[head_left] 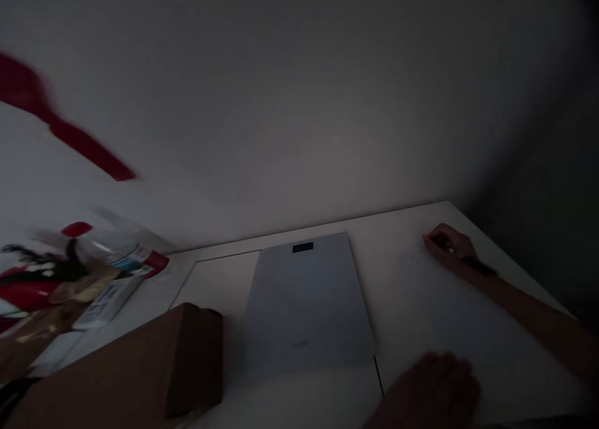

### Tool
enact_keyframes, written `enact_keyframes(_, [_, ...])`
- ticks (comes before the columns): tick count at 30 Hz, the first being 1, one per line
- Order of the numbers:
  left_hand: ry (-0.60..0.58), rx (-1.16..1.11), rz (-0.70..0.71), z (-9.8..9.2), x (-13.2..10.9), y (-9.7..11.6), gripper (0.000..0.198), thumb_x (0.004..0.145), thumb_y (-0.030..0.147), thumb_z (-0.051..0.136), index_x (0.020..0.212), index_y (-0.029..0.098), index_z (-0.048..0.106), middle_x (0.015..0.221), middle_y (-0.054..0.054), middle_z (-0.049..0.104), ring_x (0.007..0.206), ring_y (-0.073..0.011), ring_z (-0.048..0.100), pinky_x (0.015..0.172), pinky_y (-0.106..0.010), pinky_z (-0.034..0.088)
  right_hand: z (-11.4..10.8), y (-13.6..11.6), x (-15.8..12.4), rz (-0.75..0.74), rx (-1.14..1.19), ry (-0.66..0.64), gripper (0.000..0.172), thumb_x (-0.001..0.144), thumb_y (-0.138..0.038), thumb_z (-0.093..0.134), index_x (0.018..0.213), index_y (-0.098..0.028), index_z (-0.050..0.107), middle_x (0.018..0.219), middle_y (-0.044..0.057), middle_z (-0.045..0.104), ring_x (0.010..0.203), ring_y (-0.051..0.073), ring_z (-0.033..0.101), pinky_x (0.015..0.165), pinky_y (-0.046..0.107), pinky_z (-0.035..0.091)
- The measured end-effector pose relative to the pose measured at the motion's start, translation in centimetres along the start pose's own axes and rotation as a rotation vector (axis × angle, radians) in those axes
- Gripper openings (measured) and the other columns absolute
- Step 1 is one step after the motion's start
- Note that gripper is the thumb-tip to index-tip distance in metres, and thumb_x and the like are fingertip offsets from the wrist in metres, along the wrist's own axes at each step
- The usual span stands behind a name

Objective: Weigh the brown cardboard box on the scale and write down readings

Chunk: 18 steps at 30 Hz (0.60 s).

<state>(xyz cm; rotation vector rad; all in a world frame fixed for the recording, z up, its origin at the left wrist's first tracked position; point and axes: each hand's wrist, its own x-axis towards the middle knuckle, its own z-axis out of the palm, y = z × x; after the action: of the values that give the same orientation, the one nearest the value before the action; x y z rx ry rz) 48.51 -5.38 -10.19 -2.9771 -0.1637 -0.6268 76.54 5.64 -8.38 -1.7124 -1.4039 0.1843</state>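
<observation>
My right hand [452, 242] rests near the back right of a white surface [393, 254]. Its fingers are curled in, with a small pale spot between them that is too small to name. Nearer the front, my left hand [433, 388] is low over the surface, palm down and blurred, its fingers seemingly laid out with nothing visible in them. A flat pale grey panel [306, 304] with a small dark display [302, 247] lies to the left of both hands, touched by neither. A dark band circles my right wrist.
A brown box [121, 366] stands at the front left. Behind it are a clear bottle with a red cap [156, 264], a white carton [107, 301] and blurred red items. A red utensil-like shape [88, 148] is at the upper left against the pale wall [290, 117].
</observation>
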Motion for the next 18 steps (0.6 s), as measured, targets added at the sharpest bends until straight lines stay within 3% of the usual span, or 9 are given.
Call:
enact_keyframes(3, [-0.058,0.003,0.01,-1.0,0.5,-0.1,0.042,0.104,0.035,0.036,0.135,0.016,0.057,0.15,-0.003,0.052,0.135,-0.018,0.047,0.117,-0.031,0.033,-0.1,0.5,0.1,-0.118,-0.025,-0.118,0.034,0.091,-0.05,0.044,0.09,-0.025,0.066,0.092,0.009,0.067,0.079,0.025,0.064,0.065,0.035,0.05])
enact_keyframes(7, [-0.101,0.023,-0.001,-2.5,1.1,-0.4,0.043,0.105,0.031,0.03,0.135,0.019,0.059,0.147,0.002,0.056,0.136,-0.0151,0.046,0.119,-0.029,0.03,0.2,1.2,0.3,-0.247,-0.113,-0.181,0.033,0.093,-0.035,0.042,0.102,-0.027,0.072,0.108,0.012,0.068,0.099,0.028,0.065,0.082,0.04,0.052])
enact_keyframes(12, [-0.191,0.06,0.006,-4.2,1.5,-0.5,0.049,0.106,0.031,0.023,0.137,0.023,0.059,0.145,0.006,0.058,0.134,-0.0115,0.05,0.113,-0.025,0.037,0.5,0.9,0.7,-0.35,-0.238,-0.082,0.049,0.095,-0.023,0.036,0.14,-0.024,0.056,0.13,0.016,0.061,0.122,0.03,0.055,0.101,0.048,0.045])
enact_keyframes(18, [-0.104,0.168,0.027,-7.8,1.0,-0.8,0.047,0.106,0.031,0.024,0.138,0.028,0.059,0.15,0.011,0.051,0.139,-0.0077,0.043,0.115,-0.02,0.033,0.0,0.3,0.9,-0.452,-0.313,0.015,0.05,0.093,-0.021,0.038,0.141,-0.024,0.05,0.127,0.018,0.06,0.124,0.031,0.054,0.109,0.047,0.04])
